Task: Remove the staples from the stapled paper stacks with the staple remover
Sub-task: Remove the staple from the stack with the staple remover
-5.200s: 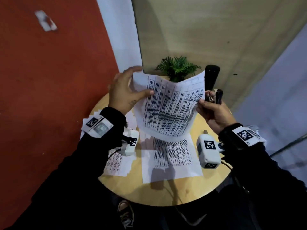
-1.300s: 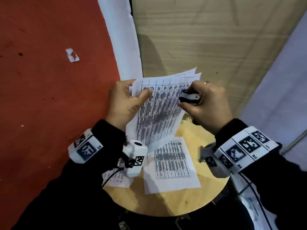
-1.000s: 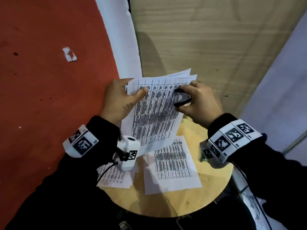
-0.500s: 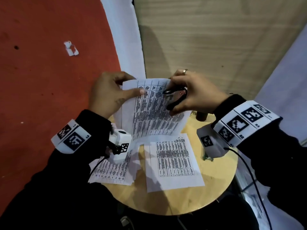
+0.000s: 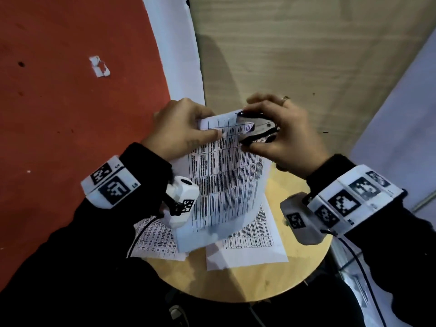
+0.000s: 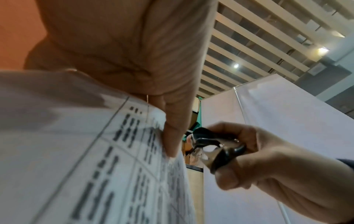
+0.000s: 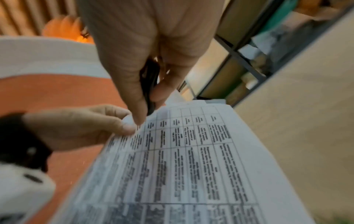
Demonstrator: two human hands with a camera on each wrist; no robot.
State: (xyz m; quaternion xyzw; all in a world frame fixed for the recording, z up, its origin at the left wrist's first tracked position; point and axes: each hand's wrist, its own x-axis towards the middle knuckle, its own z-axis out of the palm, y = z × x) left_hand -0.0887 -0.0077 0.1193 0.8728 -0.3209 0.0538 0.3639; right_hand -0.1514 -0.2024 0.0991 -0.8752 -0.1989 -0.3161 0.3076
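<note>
A large indoor hall fitted with temporary booths is suggested: white partition panels (image 6: 287, 121) are set on a red carpet (image 5: 70, 138), a high slatted ceiling (image 6: 258, 45) with spotlights is seen overhead, and a small round wooden table (image 5: 247, 279) is placed beside a wood-grain panel (image 5: 295, 55).

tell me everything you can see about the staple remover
The staple remover is a small claw type: black grips over shiny metal jaws. The right hand pinches it between thumb and fingers, in the air above the round table. Its jaws sit at the top right corner of the paper stack that the left hand holds. No staple is discernible.
</note>
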